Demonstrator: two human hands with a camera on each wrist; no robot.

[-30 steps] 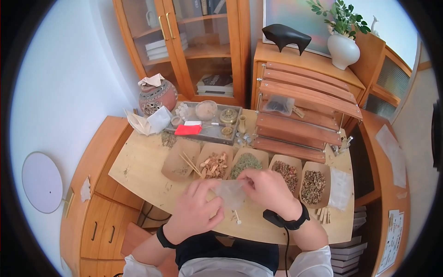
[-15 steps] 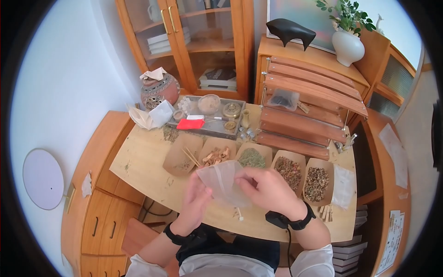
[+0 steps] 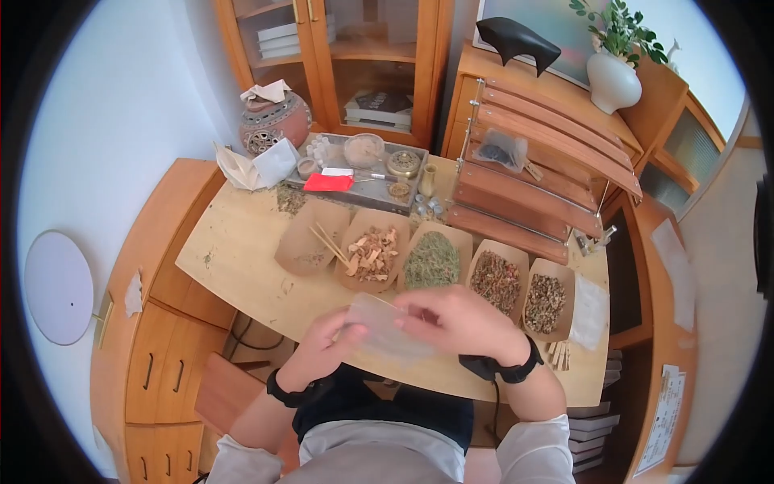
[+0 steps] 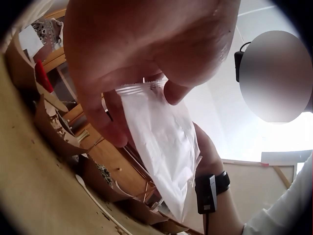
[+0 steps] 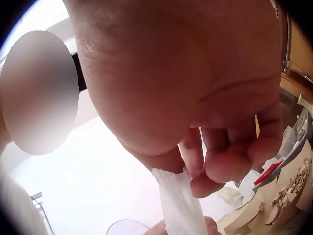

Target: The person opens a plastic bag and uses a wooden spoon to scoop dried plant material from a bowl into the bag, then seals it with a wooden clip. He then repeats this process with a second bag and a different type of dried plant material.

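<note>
A translucent pouch [image 3: 379,323] is held between both hands above the table's front part. The left hand [image 3: 326,345] pinches one end of it; in the left wrist view the left thumb and fingers of that hand [image 4: 151,49] grip its ridged edge. The right hand [image 3: 463,323] pinches the opposite side, and the right wrist view shows the white pouch [image 5: 181,203] between thumb and fingers of the right hand [image 5: 195,93]. Whether anything is inside the pouch cannot be told.
Behind the hands stand paper trays: one with wood chips [image 3: 372,256], one with green herb [image 3: 433,260], others with dried pieces [image 3: 546,303]. A grey tray [image 3: 367,194], a slatted wooden rack [image 3: 516,194] and a patterned pot [image 3: 276,123] are farther back.
The left hand has gone from spread fingers to a closer pinch on the pouch. The pouch was raised and turned, and now lies flatter between the hands. The head view has shifted.
</note>
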